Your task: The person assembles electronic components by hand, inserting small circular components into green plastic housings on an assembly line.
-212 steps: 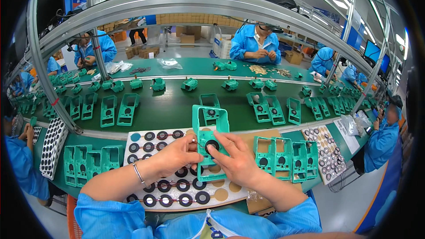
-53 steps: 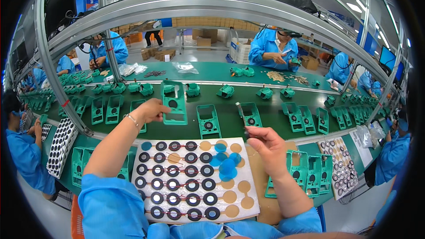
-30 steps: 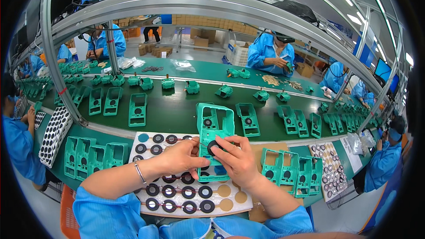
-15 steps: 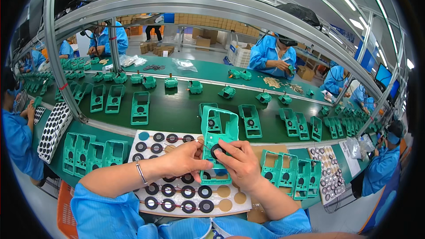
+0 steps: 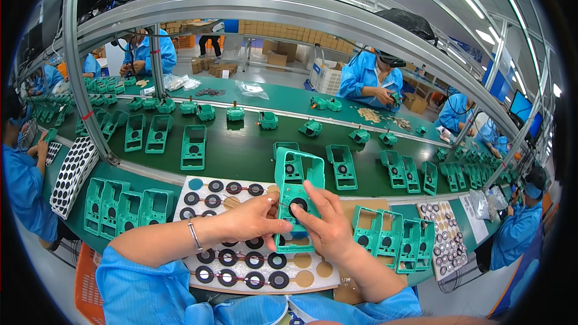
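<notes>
A green plastic housing with a large rectangular opening is held up in front of me, tilted, above a white foam tray. My left hand is closed on its left edge, the thumb lying across the front, with a thin dark red wire by the fingertips. Set in the housing's middle is a small round black speaker. The thumb of my right hand presses on this speaker, while its other fingers stretch out apart over the housing's right side. Rows of similar wired speakers lie on the tray.
Several green housings stand left of the tray, and more stand on the right. Beyond runs a dark green conveyor belt carrying housings. A metal frame post rises at left. Co-workers in blue sit around.
My right hand's fingers have lifted and spread from around the speaker, leaving the thumb pressing on it. The left hand keeps its hold on the housing.
</notes>
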`<state>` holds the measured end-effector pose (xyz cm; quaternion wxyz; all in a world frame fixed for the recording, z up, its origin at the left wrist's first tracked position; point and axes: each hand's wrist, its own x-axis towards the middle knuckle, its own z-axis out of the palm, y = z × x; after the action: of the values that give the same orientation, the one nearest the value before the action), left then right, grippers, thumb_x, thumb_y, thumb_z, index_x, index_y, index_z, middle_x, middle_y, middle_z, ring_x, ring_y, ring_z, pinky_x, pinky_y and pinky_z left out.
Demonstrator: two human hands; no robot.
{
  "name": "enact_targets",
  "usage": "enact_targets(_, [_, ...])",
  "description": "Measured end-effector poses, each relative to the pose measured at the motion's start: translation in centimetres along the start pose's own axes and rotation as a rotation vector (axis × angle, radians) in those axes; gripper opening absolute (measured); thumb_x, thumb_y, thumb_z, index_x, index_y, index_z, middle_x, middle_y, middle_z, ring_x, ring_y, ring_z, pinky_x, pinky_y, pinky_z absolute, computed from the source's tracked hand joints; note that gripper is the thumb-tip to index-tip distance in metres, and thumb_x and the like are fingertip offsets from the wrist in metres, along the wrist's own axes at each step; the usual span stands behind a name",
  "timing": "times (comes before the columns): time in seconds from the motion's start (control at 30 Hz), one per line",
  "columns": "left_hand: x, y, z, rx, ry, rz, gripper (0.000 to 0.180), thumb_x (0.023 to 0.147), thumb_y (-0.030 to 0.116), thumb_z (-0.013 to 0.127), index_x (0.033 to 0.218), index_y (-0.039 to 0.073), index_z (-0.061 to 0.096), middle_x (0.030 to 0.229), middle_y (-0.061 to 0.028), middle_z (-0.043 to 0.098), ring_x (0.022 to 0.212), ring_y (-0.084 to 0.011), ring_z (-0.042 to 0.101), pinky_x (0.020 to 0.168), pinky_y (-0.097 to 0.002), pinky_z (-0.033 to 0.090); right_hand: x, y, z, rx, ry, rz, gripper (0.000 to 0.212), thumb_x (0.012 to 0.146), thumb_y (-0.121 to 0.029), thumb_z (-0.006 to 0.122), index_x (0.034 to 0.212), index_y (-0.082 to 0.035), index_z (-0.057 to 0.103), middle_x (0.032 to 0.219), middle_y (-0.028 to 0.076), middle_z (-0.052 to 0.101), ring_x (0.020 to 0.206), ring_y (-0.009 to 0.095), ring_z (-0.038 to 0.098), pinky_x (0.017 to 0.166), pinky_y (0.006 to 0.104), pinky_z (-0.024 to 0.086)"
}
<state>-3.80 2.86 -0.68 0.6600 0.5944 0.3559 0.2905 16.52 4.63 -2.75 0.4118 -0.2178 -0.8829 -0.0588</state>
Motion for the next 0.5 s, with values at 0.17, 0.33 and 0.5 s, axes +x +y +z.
enact_targets(0.17, [-0.3, 0.8, 0.3, 0.012, 0.029, 0.018, 0.049, 0.085, 0.009, 0.058, 0.124, -0.002, 0.031, 0.099, -0.0111, 0.053, 0.075, -0.0133, 0.059, 0.055, -0.0219, 0.055, 0.4, 0.0, -1.3, 0.043, -0.032, -0.009, 0.037, 0.068, -0.003, 0.067, 0.104, -0.004, 0.061, 0.128, 0.02, 0.041, 0.107, 0.037, 0.046, 0.088, 0.042, 0.042])
enact_targets(0.33, [0.2, 0.3, 0.7, 0.206, 0.123, 0.049, 0.042, 0.085, 0.008, 0.057, 0.118, -0.004, 0.034, 0.092, -0.0127, 0.055, 0.064, -0.0144, 0.06, 0.051, -0.023, 0.053, -0.4, 1.2, 0.1, 0.777, 0.288, 0.811, 0.036, 0.072, -0.017, 0.073, 0.1, 0.0, 0.059, 0.114, 0.015, 0.047, 0.103, 0.025, 0.048, 0.087, 0.0357, 0.041])
enact_targets(0.5, [1.0, 2.0, 1.2, 0.457, 0.27, 0.116, 0.037, 0.084, 0.006, 0.057, 0.11, -0.005, 0.034, 0.082, -0.0139, 0.059, 0.055, -0.0176, 0.062, 0.046, -0.0266, 0.05, 1.7, 2.8, 1.6, 1.184, 0.023, 0.831, 0.029, 0.082, -0.019, 0.064, 0.104, -0.001, 0.059, 0.094, 0.003, 0.063, 0.086, 0.009, 0.056, 0.077, 0.0267, 0.046])
